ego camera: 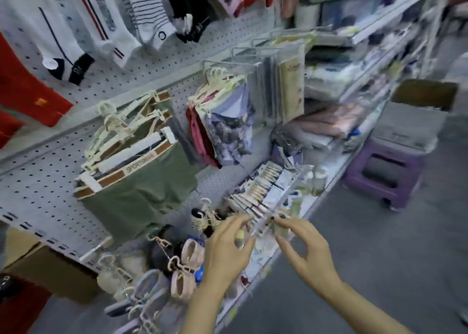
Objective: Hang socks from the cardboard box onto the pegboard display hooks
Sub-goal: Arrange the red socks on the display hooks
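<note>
- The left hand (225, 252) sits in the lower middle of the frame, fingers curled, fingertips reaching toward a row of packaged items (263, 197) hanging on a hook; blur hides whether it pinches anything, so its grip cannot be told.
- The right hand (306, 252) is just right of it, thumb and forefinger closed together on the front end of that same row, near a small pale packet (279, 228).
- The pegboard (35, 181) runs from the lower left to the upper middle of the frame.
- White socks (101, 24) with stripes and dots hang in the upper left, with red socks (22, 90) at the left edge.
- Green shorts (141, 192) on cream hangers hang at centre left; floral purple garments (228, 131) hang at centre.
- Small slippers and socks on clips (187, 273) hang below the left hand.
- A cardboard box (45, 265) sits at the lower left beneath the pegboard; another brown box (425, 94) is at the right.
- A purple stool (385, 171) stands on the grey floor (379, 257) at right.
</note>
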A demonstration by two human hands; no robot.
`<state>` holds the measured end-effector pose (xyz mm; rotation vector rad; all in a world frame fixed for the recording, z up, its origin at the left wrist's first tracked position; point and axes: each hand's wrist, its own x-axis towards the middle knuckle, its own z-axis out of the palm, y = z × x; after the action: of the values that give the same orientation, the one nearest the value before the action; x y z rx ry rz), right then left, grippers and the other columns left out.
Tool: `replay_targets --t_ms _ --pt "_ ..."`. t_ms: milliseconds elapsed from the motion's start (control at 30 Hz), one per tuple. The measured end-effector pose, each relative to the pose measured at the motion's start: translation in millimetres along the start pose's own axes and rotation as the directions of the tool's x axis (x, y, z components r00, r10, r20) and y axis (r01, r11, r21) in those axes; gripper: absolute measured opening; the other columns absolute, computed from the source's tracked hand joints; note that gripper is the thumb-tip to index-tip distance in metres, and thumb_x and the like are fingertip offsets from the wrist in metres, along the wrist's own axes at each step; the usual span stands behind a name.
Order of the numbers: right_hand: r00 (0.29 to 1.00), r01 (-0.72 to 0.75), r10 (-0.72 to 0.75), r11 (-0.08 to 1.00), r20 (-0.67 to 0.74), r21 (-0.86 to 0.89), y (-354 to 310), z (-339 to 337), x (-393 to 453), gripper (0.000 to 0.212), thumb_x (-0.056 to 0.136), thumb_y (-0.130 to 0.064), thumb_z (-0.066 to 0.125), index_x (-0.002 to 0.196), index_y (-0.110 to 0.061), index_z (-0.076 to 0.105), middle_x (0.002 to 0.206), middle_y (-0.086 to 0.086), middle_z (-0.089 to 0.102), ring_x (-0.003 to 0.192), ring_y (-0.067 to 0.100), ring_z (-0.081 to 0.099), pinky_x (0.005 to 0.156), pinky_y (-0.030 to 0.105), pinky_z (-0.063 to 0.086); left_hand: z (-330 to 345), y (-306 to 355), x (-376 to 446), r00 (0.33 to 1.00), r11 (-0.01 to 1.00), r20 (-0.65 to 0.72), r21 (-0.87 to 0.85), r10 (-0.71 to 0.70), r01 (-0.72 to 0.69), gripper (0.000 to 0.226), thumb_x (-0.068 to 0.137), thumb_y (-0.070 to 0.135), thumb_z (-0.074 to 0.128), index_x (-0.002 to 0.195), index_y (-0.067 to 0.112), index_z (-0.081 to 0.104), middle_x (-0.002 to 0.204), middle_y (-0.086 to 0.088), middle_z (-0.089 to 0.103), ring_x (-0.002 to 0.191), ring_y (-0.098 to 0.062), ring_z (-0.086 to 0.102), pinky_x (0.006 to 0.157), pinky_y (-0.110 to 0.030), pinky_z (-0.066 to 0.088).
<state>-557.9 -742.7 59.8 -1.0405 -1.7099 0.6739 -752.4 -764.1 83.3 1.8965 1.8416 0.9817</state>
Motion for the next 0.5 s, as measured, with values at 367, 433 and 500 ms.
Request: replay_targets --t_ms 367,433,500 --pt "0.963 -0.263 0.225 0.907 -0.15 -0.329 117 -109 -56 0.028 0.089 -0.038 0.059 0.11 -0.023 0.07 0.106 -0.013 0.068 0.099 0.006 0.062 0.093 0.017 0.043 163 42 47 0.911 0.99 0.396 0.021 0.12 -0.139 0.037 0.078 0.033 0.062 0.114 0.032 0.068 0.117 0.014 0.065 0.108 -0.01 0.061 0.089 -0.021 0.045" --pt "0.945 -0.32 0.267 0.879 -0.19 -0.354 136 -122 -51 0.028 0.09 -0.039 0.059 0.11 -0.023 0.07 0.105 -0.013 0.068 0.098 0.006 0.062 0.088 0.02 0.046 188 49 64 0.875 0.988 0.464 0.009 0.134 -0.155 0.036 0.081 0.035 0.061 0.117 0.035 0.066 0.121 0.017 0.063 0.112 -0.008 0.059 0.092 -0.025 0.048" --pt "0.925 -0.372 0.308 0.848 -0.222 -0.376 155 -134 -41 0.029 0.091 -0.04 0.057 0.11 -0.024 0.07 0.105 -0.013 0.067 0.098 0.007 0.062 0.086 0.022 0.048 213 53 86 0.845 0.983 0.508 -0.021 0.166 -0.18 0.035 0.083 0.035 0.063 0.118 0.037 0.065 0.122 0.02 0.061 0.112 -0.005 0.058 0.092 -0.026 0.05"
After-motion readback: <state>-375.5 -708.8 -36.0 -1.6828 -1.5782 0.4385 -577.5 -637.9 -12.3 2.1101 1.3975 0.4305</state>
